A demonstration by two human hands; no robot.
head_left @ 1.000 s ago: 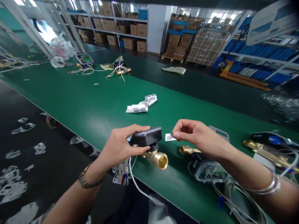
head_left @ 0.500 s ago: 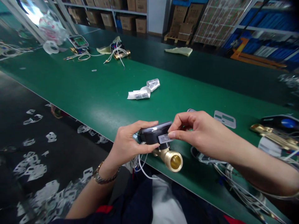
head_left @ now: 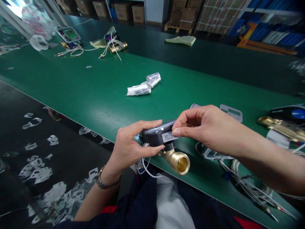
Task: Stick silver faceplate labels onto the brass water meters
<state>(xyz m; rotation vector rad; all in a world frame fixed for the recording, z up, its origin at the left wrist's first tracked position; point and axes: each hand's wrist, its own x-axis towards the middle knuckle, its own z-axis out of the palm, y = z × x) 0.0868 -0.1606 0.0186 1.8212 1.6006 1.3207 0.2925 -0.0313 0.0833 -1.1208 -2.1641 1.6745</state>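
A meter (head_left: 154, 139) with a black housing and a threaded brass pipe body (head_left: 180, 163) is held at the bench's front edge. My left hand (head_left: 133, 140) grips the housing, thumb and fingers on opposite sides. A small white printed label (head_left: 168, 136) lies against the side of the housing. The thumb and forefinger of my right hand (head_left: 193, 125) pinch the label's right end. White cables (head_left: 145, 165) hang below the meter, partly hidden by my left hand.
A strip of label backing (head_left: 140, 89) lies on the green bench (head_left: 105, 95). Another brass meter (head_left: 283, 125) and coiled cables (head_left: 247, 181) sit on the right. Farther back stand more meters (head_left: 115, 43) and a plastic bag (head_left: 38, 20). Paper scraps (head_left: 35, 171) litter the floor.
The whole view has shifted slightly, with the bench things now higher in the picture. Both hands keep their hold, and the meter is turned a little.
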